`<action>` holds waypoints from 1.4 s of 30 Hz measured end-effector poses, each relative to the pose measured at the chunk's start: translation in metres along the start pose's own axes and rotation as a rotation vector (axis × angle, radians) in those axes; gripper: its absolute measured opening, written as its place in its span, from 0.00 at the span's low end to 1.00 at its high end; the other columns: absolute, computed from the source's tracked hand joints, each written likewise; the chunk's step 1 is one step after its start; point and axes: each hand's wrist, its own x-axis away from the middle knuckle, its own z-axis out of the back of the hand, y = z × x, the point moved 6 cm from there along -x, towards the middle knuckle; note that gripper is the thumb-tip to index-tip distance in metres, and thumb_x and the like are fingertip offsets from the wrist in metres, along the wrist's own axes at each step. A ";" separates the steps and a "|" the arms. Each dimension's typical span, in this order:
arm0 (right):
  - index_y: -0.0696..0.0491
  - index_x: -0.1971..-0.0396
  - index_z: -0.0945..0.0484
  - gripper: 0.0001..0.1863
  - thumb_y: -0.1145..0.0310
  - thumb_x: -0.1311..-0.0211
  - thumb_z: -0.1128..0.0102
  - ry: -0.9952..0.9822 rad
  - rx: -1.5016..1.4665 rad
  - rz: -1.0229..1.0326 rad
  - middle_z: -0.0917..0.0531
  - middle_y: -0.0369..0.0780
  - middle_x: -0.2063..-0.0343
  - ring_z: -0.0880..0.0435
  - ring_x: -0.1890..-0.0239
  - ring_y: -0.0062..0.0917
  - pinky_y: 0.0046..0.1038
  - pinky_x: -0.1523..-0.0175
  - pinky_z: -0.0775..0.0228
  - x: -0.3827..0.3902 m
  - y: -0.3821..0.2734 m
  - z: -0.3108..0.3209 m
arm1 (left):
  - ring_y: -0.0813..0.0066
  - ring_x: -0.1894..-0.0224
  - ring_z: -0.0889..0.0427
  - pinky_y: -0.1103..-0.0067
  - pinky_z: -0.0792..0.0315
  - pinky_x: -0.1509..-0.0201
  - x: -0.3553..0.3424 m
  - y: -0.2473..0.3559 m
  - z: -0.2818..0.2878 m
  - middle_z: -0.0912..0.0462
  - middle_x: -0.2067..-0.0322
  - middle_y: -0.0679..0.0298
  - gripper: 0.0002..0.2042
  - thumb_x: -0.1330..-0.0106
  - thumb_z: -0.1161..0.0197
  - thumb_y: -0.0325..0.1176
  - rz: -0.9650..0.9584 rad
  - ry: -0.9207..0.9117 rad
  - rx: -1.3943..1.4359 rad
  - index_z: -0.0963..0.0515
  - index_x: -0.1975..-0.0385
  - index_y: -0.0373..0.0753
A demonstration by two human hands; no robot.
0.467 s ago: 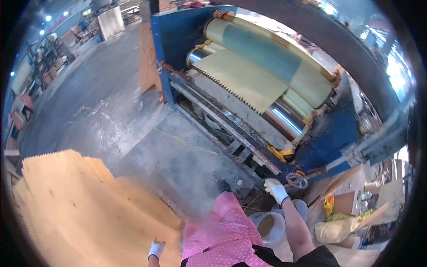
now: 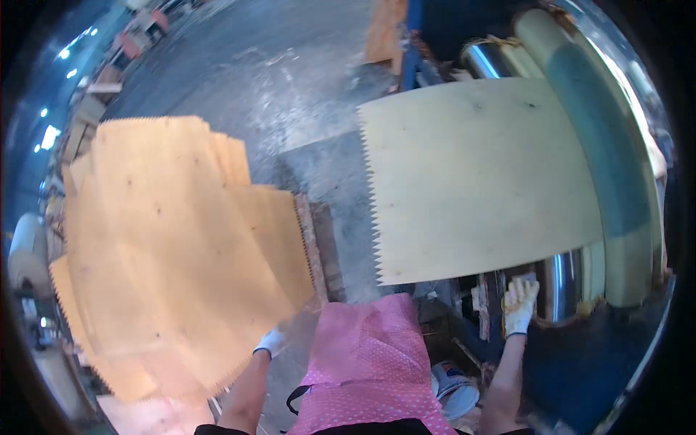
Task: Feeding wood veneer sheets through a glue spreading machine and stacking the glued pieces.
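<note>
A pale wood veneer sheet with a toothed edge sticks out of the rollers toward me. My right hand, in a white glove with stained fingers, is just below this sheet's near edge, beside the shiny metal roller. Its fingers point forward, slightly bent, with nothing visible in them. On the left lies a stack of tan veneer sheets with jagged edges. At the near right corner of this stack is my gloved left hand, its fingers blurred and partly hidden by the sheet.
The blue roller machine takes up the right side, with a large greenish roller across it. A bucket stands low between my apron and my right arm. Grey concrete floor stretches away beyond the stack.
My view has turned toward the stack. The veneer sheet extends much farther out of the rollers. My right hand has left the handwheel area for the roller's side; my left hand has reached the stack's corner.
</note>
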 end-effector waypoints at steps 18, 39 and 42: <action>0.57 0.39 0.32 0.25 0.65 0.34 0.43 -0.150 0.509 0.174 0.24 0.42 0.46 0.21 0.46 0.30 0.33 0.45 0.26 0.033 0.069 -0.175 | 0.47 0.41 0.27 0.61 0.33 0.38 -0.160 0.320 0.336 0.28 0.41 0.46 0.43 0.45 0.37 0.51 -0.057 0.043 0.878 0.47 0.31 0.41; 0.58 0.45 0.26 0.23 0.72 0.41 0.37 -1.203 1.021 0.110 0.21 0.41 0.48 0.24 0.42 0.24 0.25 0.37 0.34 0.302 0.265 -0.538 | 0.57 0.47 0.24 0.53 0.28 0.49 -0.004 -0.065 -0.018 0.26 0.46 0.52 0.31 0.38 0.36 0.51 0.809 0.227 1.954 0.32 0.40 0.39; 0.59 0.44 0.27 0.23 0.71 0.40 0.38 -0.828 1.223 0.409 0.20 0.41 0.50 0.21 0.48 0.22 0.24 0.44 0.28 0.218 0.160 -0.447 | 0.58 0.48 0.23 0.55 0.27 0.51 -0.055 0.025 0.130 0.25 0.48 0.52 0.32 0.41 0.34 0.50 0.610 0.015 2.107 0.32 0.40 0.38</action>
